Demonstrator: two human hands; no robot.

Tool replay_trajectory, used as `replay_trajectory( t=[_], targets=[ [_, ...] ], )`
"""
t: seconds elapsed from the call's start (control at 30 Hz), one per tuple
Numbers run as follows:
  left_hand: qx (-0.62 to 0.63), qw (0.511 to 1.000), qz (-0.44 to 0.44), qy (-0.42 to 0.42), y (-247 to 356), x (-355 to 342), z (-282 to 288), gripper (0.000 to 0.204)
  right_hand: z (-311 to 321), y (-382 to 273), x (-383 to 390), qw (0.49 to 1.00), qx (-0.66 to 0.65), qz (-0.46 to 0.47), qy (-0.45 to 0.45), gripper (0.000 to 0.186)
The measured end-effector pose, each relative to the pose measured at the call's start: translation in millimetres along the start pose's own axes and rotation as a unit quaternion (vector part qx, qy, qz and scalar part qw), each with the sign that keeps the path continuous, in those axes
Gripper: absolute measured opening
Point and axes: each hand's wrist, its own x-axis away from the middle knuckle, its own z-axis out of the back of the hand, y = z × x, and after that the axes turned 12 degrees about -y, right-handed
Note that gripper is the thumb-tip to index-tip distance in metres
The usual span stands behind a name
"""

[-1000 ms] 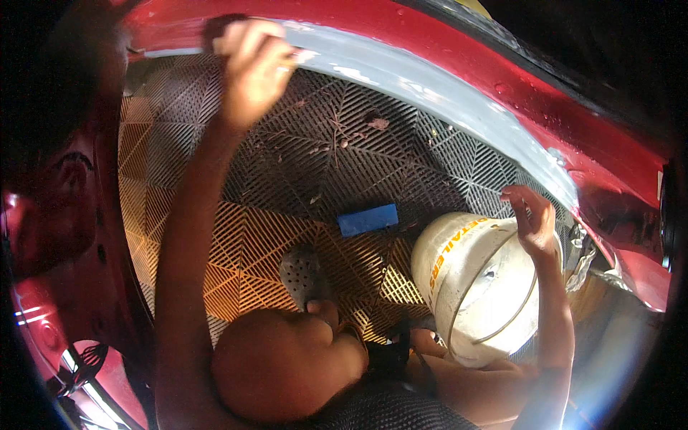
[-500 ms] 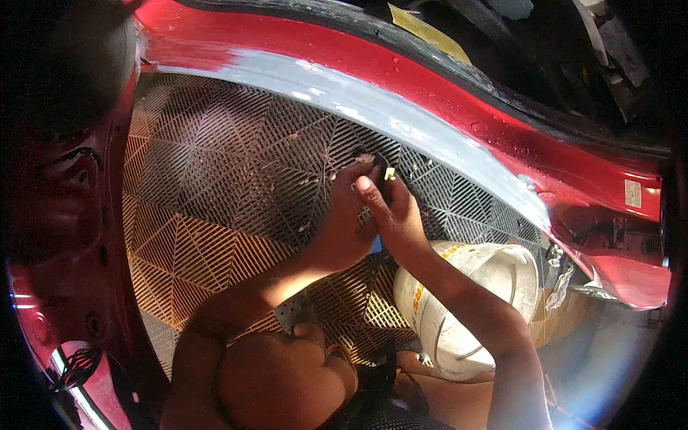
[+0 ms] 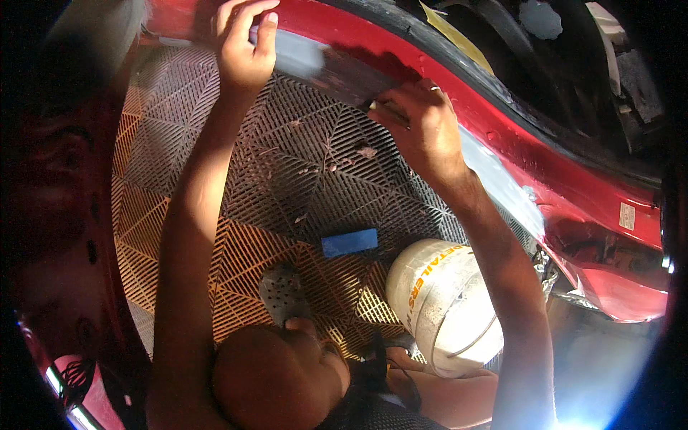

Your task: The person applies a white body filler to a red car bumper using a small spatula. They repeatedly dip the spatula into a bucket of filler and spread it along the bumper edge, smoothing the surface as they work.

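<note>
My left hand (image 3: 246, 48) rests high on the edge of a red car body panel (image 3: 469, 72), fingers apart and slightly bent. To its right, my right hand (image 3: 423, 125) is curled at the grey, patchy band (image 3: 505, 183) along that panel, around a small thing I cannot make out; shadow hides much of the band there. On the slatted floor tiles (image 3: 183, 107) below lie a blue rectangular block (image 3: 349, 242) and small scraps. A white bucket (image 3: 423, 287) with orange lettering stands under my right forearm, which covers part of it.
A dark red door (image 3: 57, 215) borders the left side. Beyond the panel's black seal are the car's dark interior and a strip of yellow tape (image 3: 455, 36). A perforated shoe (image 3: 279, 294) and my bent legs are at the lower middle. Crumpled silvery material (image 3: 548, 269) lies right of the bucket.
Half a second ago both hands met at the middle over the tiles. Since then the left has moved up and left onto the panel edge, and the right up and right to the grey band.
</note>
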Motion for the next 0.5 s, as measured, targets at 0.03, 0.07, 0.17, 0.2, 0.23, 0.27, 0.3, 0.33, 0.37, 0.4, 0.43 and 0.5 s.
replay_trajectory(
  t=[0.03, 0.07, 0.17, 0.2, 0.23, 0.27, 0.3, 0.33, 0.37, 0.4, 0.43, 0.5],
  targets=[
    [0.049, 0.998, 0.026, 0.023, 2, -2, -10, 0.016, -3, 1, 0, 0.999, 0.041, -0.003, 0.008, 0.021],
    [-0.051, 0.998, 0.009, 0.022, 4, 2, -12, 0.018, -7, 0, 0, 0.997, 0.081, -0.006, 0.017, 0.021],
    [-0.142, 0.99, -0.022, -0.012, 9, 6, -10, 0.018, -17, 0, 5, 0.988, 0.144, -0.015, 0.055, 0.021],
    [-0.142, 0.99, -0.021, -0.016, 11, 6, -10, 0.018, -20, 0, 7, 0.985, 0.156, -0.018, 0.07, 0.022],
    [-0.145, 0.989, -0.022, -0.024, 12, 6, -7, 0.019, -22, -1, 8, 0.985, 0.149, -0.036, 0.074, 0.022],
    [-0.149, 0.988, -0.022, -0.031, 10, 6, -6, 0.019, -20, -3, 9, 0.985, 0.142, -0.055, 0.078, 0.023],
    [-0.154, 0.987, -0.029, -0.026, 7, 8, -6, 0.02, -22, -3, 9, 0.985, 0.136, -0.075, 0.082, 0.023],
    [-0.159, 0.986, -0.037, -0.02, 4, 7, -7, 0.021, -24, -2, 7, 0.987, 0.115, -0.059, 0.092, 0.029],
    [-0.156, 0.987, -0.046, -0.013, 8, 3, -13, 0.021, -28, 2, 2, 0.986, 0.12, -0.045, 0.109, 0.031],
    [-0.155, 0.987, -0.013, -0.038, 15, 6, -13, 0.022, -37, 2, -8, 0.984, 0.124, -0.03, 0.126, 0.033],
    [-0.152, 0.987, -0.047, -0.02, 2, 9, -13, 0.022, -45, -1, -20, 0.981, 0.126, -0.011, 0.146, 0.035],
    [-0.166, 0.985, -0.032, -0.033, 0, 10, -11, 0.023, -43, -5, -28, 0.985, 0.127, 0.007, 0.119, 0.037]
  ],
)
